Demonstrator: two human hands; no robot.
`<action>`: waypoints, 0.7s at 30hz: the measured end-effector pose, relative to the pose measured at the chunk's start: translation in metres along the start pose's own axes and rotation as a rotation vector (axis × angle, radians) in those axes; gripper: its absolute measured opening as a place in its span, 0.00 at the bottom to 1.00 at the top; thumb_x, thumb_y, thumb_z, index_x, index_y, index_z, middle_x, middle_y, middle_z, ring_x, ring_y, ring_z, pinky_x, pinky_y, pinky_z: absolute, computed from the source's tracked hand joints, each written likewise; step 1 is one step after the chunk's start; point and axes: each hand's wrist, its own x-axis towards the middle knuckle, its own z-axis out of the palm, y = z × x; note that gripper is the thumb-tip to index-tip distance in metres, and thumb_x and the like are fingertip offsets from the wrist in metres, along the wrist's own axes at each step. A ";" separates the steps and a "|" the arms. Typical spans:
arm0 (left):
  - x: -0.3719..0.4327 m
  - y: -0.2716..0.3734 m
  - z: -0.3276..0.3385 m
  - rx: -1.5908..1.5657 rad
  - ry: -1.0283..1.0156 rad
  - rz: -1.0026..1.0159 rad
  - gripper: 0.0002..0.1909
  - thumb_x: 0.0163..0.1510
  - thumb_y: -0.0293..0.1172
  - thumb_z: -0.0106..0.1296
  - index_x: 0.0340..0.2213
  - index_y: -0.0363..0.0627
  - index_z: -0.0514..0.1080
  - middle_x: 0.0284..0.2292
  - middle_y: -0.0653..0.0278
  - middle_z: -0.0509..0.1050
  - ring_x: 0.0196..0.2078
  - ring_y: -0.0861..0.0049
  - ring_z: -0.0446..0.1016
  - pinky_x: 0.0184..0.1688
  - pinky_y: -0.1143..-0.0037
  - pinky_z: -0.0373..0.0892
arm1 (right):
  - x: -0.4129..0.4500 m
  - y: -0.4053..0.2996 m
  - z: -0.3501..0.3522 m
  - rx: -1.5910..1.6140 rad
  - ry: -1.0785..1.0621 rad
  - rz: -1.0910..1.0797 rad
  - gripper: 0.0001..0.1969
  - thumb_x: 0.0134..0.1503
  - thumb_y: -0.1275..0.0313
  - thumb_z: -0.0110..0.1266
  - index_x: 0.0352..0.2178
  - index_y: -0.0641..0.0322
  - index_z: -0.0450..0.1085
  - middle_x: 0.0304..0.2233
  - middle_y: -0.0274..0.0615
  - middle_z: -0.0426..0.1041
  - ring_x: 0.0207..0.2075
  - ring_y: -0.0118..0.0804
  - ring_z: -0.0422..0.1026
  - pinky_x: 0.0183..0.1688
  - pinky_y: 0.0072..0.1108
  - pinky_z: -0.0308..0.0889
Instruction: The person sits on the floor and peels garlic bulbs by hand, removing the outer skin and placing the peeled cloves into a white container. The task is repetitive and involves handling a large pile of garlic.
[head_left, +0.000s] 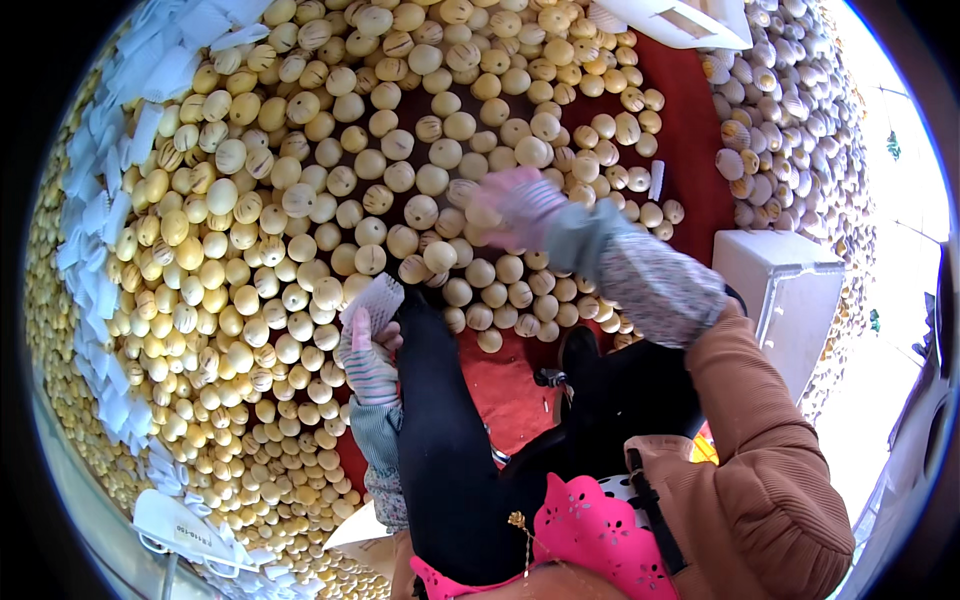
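My left hand (373, 358), in a striped fingerless glove, holds a white foam mesh sleeve (373, 301) beside my knee. My right hand (510, 206), blurred by motion, reaches over the loose pepino melons (447, 154); its fingers are over the fruit, and I cannot tell whether it grips one. The melons are round and pale yellow, many with dark purple streaks, and lie on a red cloth (679, 135). A small foam sleeve (656, 180) lies near the right edge of the pile.
Flattened foam sleeves (94, 217) form a long heap at the left. At the right stand a white foam box (780, 281) and a pile of fruit in foam nets (780, 127). A white container (694, 19) sits at the top. A white bag (187, 529) lies lower left.
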 end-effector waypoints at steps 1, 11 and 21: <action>0.004 -0.008 0.003 0.000 -0.014 -0.020 0.18 0.52 0.40 0.50 0.39 0.39 0.68 0.28 0.64 0.74 0.19 0.82 0.72 0.16 0.85 0.67 | 0.003 0.000 0.025 -0.054 0.015 -0.022 0.21 0.46 0.61 0.53 0.42 0.55 0.64 0.39 0.42 0.66 0.40 0.45 0.66 0.46 0.35 0.57; 0.005 -0.001 -0.002 0.064 -0.061 -0.037 0.18 0.53 0.41 0.48 0.40 0.40 0.68 0.31 0.64 0.74 0.21 0.83 0.72 0.19 0.86 0.68 | 0.004 0.056 0.038 -0.364 0.037 0.297 0.15 0.45 0.62 0.52 0.34 0.55 0.66 0.37 0.40 0.66 0.43 0.41 0.63 0.52 0.34 0.52; 0.006 -0.005 -0.016 0.062 0.014 -0.052 0.17 0.53 0.40 0.48 0.39 0.40 0.68 0.30 0.63 0.74 0.19 0.80 0.72 0.15 0.84 0.67 | 0.070 0.068 0.028 -0.005 -0.028 0.532 0.20 0.44 0.57 0.55 0.36 0.57 0.70 0.42 0.43 0.65 0.49 0.41 0.60 0.51 0.32 0.54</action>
